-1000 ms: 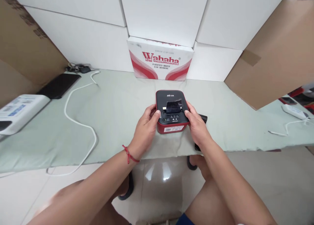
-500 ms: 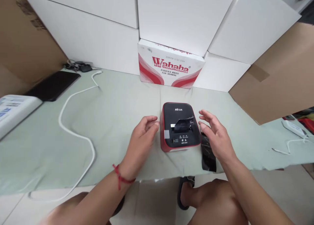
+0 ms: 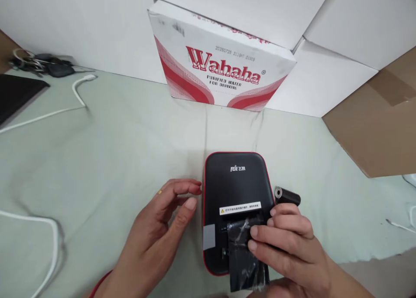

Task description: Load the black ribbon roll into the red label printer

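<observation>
A black-topped printer (image 3: pixel 237 183) with red sides and a "FEIE" logo lies on the cloth-covered table. Out of its slot, a shiny, crinkled black plastic strip (image 3: pixel 243 263) runs down over the printer's near edge. My right hand (image 3: pixel 292 246) has its fingertips on this strip, and its thumb is mostly out of sight. At the printer's left side is my left hand (image 3: pixel 162 228), empty, with curved fingers and the thumb apart. A small black roll (image 3: pixel 287 196) with a hollow core lies right of the printer, just beyond my right fingers.
Behind the printer a white and red Wahaha water carton (image 3: pixel 224 68) leans against large white boxes. A brown cardboard box (image 3: pixel 373 120) stands at right. Keys (image 3: pixel 42 63), a white cable (image 3: pixel 52 241) and a flat black object (image 3: pixel 19 96) are at left.
The view has come closer to the printer. My right hand has moved from beside the printer onto the black strip, which now hangs toward me. My left hand remains beside the printer.
</observation>
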Available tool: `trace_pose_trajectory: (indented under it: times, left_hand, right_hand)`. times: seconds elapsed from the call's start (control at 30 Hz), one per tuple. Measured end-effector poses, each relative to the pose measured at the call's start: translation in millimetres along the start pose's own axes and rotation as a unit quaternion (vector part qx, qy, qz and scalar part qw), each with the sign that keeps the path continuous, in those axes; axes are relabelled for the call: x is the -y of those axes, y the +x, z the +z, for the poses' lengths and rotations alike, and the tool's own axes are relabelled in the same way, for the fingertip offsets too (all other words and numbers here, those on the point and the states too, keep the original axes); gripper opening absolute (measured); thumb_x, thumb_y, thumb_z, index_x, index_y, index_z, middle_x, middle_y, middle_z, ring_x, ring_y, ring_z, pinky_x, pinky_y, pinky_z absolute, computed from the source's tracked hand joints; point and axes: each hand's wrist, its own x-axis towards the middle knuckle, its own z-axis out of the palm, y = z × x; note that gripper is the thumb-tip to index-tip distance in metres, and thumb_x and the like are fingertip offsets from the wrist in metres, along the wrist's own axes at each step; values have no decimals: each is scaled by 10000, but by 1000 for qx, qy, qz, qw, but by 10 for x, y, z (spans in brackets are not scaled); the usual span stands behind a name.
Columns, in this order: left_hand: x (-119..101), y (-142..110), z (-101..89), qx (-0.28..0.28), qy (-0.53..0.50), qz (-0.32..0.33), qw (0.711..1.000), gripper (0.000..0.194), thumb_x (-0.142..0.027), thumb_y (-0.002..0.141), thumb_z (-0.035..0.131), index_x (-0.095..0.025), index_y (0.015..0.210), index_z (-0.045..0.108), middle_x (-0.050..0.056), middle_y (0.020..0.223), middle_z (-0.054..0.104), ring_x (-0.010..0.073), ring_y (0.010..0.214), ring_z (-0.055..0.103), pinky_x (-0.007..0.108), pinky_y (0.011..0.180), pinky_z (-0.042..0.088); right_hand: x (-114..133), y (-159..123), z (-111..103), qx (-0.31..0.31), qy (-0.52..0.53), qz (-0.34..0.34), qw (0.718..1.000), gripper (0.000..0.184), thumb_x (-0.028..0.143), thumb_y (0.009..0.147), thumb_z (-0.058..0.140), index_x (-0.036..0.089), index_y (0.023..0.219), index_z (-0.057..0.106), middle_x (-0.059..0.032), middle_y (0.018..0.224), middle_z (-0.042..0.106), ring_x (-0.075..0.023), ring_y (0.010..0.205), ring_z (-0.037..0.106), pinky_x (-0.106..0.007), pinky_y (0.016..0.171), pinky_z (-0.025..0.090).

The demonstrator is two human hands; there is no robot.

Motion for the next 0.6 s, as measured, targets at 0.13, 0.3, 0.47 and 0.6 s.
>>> trace_pose_trajectory:
  times: [0.13, 0.3, 0.47, 0.6]
  left_hand:
    - [-1, -82, -54, -54, 86, 151, 983, 325, -257, 1000, 691, -407, 1289, 705, 31, 1332, 726, 281, 1218, 714, 438, 1036, 619]
    - [-49, 102, -81, 91, 14, 159, 983, 763, -288, 969, 741, -467, 1654, 456, 51, 1739, 477, 377, 1641, 425, 613, 1314, 468]
    - [45, 308, 29, 215, -174, 33, 960, 970, -449, 979, 767, -477, 1771, 207, 31, 1874, 276, 408, 1713, 333, 658, 1370, 374]
    - [196, 388, 93, 240, -178, 97, 949, 988, -430, 970, 776, -469, 1776, 207, 35, 1891, 232, 429, 1735, 268, 686, 1389, 302]
  right_hand:
    - [13, 55, -110, 10, 69, 48, 996, 391, 495, 1070, 618, 225, 1287, 801, -88, 1029, 893, -270, 858, 752, -459, 857, 642]
    - [29, 338, -179, 21, 140, 88, 986, 419, 433, 1150, 468, 184, 1172, 804, -127, 949, 875, -245, 732, 730, -444, 677, 604]
    - [-7, 377, -110, -4, 118, 67, 991, 321, 322, 1118, 520, 137, 1093, 781, -151, 956, 853, -234, 710, 714, -429, 643, 577]
    - [-41, 291, -69, -53, 115, 82, 989, 298, 294, 1080, 540, 161, 1176, 789, -137, 964, 845, -263, 765, 746, -448, 674, 587]
